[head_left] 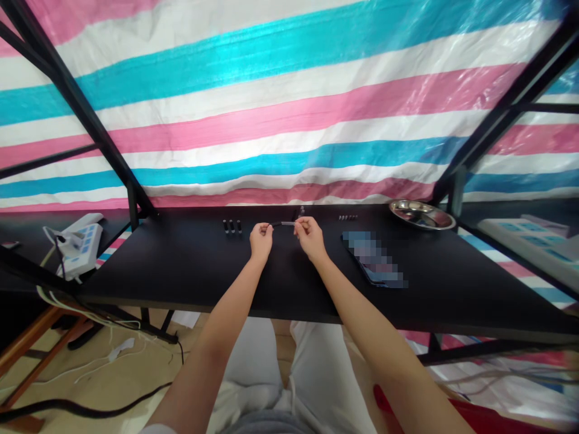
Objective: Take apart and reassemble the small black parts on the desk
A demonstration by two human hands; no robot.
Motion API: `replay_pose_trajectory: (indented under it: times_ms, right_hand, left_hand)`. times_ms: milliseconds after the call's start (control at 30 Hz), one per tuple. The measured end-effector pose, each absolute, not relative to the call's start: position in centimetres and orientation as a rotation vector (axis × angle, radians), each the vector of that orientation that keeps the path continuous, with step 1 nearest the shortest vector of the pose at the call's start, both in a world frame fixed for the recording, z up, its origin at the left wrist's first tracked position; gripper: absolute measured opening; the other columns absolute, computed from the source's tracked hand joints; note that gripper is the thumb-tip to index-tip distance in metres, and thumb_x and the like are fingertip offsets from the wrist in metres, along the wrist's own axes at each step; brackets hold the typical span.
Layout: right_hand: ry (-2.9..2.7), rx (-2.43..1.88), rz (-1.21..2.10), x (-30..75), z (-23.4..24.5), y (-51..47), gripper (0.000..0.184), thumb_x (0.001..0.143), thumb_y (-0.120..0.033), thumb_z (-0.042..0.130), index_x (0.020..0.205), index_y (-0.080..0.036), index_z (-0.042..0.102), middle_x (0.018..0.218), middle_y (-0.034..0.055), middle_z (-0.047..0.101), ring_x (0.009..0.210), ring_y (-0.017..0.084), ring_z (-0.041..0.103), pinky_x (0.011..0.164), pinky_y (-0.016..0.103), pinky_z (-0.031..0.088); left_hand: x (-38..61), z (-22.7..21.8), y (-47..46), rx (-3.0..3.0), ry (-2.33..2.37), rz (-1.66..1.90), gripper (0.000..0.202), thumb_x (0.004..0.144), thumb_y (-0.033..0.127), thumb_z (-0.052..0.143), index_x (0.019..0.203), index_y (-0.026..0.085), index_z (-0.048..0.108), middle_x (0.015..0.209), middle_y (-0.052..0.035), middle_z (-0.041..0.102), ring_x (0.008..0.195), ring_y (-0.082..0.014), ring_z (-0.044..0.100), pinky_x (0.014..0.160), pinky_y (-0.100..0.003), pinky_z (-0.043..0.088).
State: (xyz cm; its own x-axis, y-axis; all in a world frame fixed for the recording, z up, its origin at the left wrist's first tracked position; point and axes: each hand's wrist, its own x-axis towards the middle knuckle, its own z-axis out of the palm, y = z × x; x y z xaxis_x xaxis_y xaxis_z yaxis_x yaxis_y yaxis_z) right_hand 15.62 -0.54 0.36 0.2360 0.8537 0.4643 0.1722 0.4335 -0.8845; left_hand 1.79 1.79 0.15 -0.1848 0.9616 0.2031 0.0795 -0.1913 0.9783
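Above the black table, my left hand [261, 240] pinches the dark end of a thin pen-like stick [287, 223]. My right hand [310, 236] has its fingers closed at the stick's pale, see-through end. The stick lies roughly level between both hands; its exact kind is too small to make out. Just behind my right fingers are a few small clear and dark pieces [301, 211], partly hidden. Left of my left hand, three short black cylinders with pale ends [232, 226] form a row. Several tiny light and dark pieces [348, 217] are lined up to the right.
A shiny metal dish [422, 216] sits at the table's back right. A phone-like flat object [373, 259], blurred out, lies right of my right arm. Striped sheeting [289, 120] hangs behind the black table [181, 271]. Left are a white power strip [85, 250] and cables.
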Motion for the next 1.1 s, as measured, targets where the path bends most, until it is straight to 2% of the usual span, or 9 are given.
replay_pose_trajectory:
  times_ms: [133,233,433,733,1100]
  right_hand:
    - [-1.148,-0.951,0.791,15.7,0.3,-0.2,0.028,0.074,-0.046,0.057,0.08,-0.021,0.047,0.056,-0.006,0.049,0.046,0.007,0.041,0.046,0.022,0.033]
    - [-1.091,-0.896,0.892,15.7,0.3,-0.1,0.029,0.072,-0.046,0.059,0.079,-0.021,0.046,0.057,-0.0064,0.049,0.045,0.007,0.041,0.046,0.022,0.033]
    - [-1.022,-0.817,1.085,15.5,0.0,-0.1,0.033,0.067,-0.046,0.065,0.078,-0.021,0.048,0.058,-0.0058,0.052,0.045,0.007,0.042,0.046,0.022,0.034]
    - [-1.017,-0.906,1.176,15.3,0.0,-0.3,0.041,0.062,-0.053,0.067,0.075,-0.018,0.05,0.053,-0.0047,0.056,0.045,0.007,0.044,0.046,0.021,0.033]
    - [-0.993,-0.898,1.234,15.3,-0.1,-0.3,0.043,0.057,-0.054,0.071,0.072,-0.018,0.051,0.051,-0.0036,0.056,0.046,0.007,0.045,0.048,0.022,0.032]
  left_hand:
    - [1.8,1.2,1.2,1.188,1.191,1.512,0.013,0.078,0.025,0.056,0.085,0.014,0.057,0.077,-0.0062,0.066,0.069,-0.0124,0.061,0.064,-0.025,0.047]
    - [1.8,1.7,1.0,1.13,1.132,1.493,0.02,0.075,0.031,0.06,0.085,0.014,0.058,0.079,-0.007,0.067,0.063,-0.0117,0.06,0.057,-0.024,0.044]
    - [2.1,2.0,0.5,1.138,0.951,1.383,0.022,0.067,0.03,0.066,0.081,0.013,0.061,0.077,-0.0058,0.067,0.055,-0.0078,0.054,0.049,-0.02,0.036]
    - [2.5,2.1,0.1,1.266,1.005,1.448,0.025,0.068,0.036,0.066,0.076,0.013,0.059,0.07,-0.005,0.064,0.066,-0.0135,0.061,0.057,-0.025,0.046]
    - [2.7,1.4,0.2,1.346,0.985,1.454,0.028,0.067,0.037,0.066,0.079,0.013,0.058,0.067,-0.0036,0.061,0.064,-0.0132,0.061,0.052,-0.022,0.046]
